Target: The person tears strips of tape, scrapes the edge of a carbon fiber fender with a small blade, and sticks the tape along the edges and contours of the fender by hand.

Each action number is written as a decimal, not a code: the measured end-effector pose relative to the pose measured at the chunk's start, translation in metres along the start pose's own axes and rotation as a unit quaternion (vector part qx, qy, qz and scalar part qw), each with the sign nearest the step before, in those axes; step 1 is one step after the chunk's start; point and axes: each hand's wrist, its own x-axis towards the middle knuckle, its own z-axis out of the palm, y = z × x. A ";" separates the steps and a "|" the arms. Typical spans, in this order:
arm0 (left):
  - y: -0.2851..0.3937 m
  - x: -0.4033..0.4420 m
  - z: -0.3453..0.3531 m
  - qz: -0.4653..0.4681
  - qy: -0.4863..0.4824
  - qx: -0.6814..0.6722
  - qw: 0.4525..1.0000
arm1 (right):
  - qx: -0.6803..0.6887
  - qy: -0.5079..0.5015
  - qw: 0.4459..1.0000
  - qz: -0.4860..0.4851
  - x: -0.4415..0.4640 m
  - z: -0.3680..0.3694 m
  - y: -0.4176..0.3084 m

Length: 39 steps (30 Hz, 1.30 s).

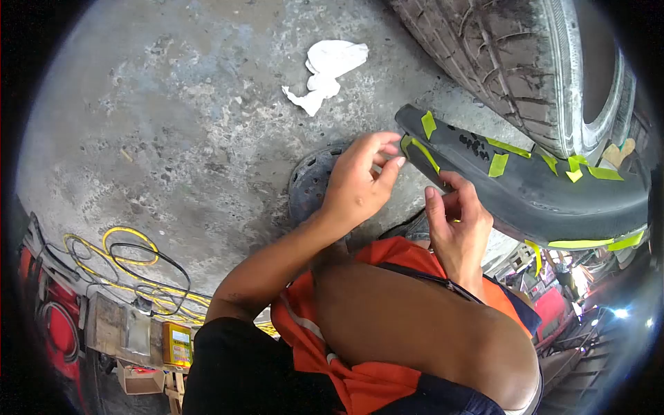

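Observation:
A dark curved panel [539, 187] with yellow-green tape pieces lies at the right. My left hand [363, 176] is beside its narrow end, thumb and index finger apart with nothing visible between them. Along the panel's near edge, a strip of tape [423, 153] runs from near my left fingertips toward my right hand [462, 225]. My right hand's fingers are bent and parted from the thumb, close to the strip's lower end; contact is unclear. A small yellow bit shows by its fingers, its attachment hidden.
A large tire [498, 62] stands behind the panel. Crumpled white material [332, 66] lies on the concrete floor [207, 124]. A round dark perforated object [308, 183] sits beneath my left wrist. Coiled yellow and black cables [149, 259], a yellow box [178, 344] and an open carton [140, 380] are lower left.

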 end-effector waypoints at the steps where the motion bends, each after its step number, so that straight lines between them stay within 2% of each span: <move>1: 0.001 0.002 0.001 0.064 0.001 0.037 0.997 | 0.002 -0.007 1.000 0.018 0.000 -0.001 -0.001; 2: 0.002 0.004 0.003 0.127 0.001 0.073 0.989 | -0.005 -0.006 1.000 0.027 0.001 -0.002 -0.004; 3: 0.002 0.007 0.004 0.122 -0.001 0.068 0.990 | -0.009 -0.008 0.999 0.031 0.001 -0.002 -0.004; 5: 0.001 0.014 0.003 0.193 -0.018 0.123 0.973 | -0.015 -0.004 0.999 0.039 0.002 -0.003 -0.005; 11: -0.001 0.027 0.009 0.266 -0.004 0.160 0.951 | -0.035 -0.021 0.997 0.061 0.006 -0.004 -0.010; 27: -0.005 0.035 0.015 0.281 -0.001 0.182 0.942 | -0.054 -0.012 0.996 0.076 0.007 -0.002 -0.013; 29: -0.002 0.034 0.016 0.199 -0.002 0.134 0.971 | -0.025 -0.018 0.995 0.094 0.006 -0.003 -0.015; 30: 0.000 0.035 0.016 0.199 -0.003 0.134 0.971 | -0.025 -0.017 0.995 0.095 0.003 -0.002 -0.014; 32: 0.005 0.037 0.010 0.110 -0.046 0.064 0.991 | 0.039 -0.032 0.992 0.115 -0.004 0.001 -0.009; 33: 0.005 0.039 0.005 0.110 -0.048 0.064 0.991 | 0.040 -0.031 0.992 0.116 -0.007 0.003 -0.007; 35: 0.005 0.044 -0.006 0.106 -0.144 0.056 0.982 | 0.105 -0.020 0.986 0.125 -0.013 0.008 -0.003; 39: 0.011 0.051 -0.012 0.048 -0.191 0.058 0.979 | 0.171 -0.016 0.977 0.128 -0.020 0.018 0.011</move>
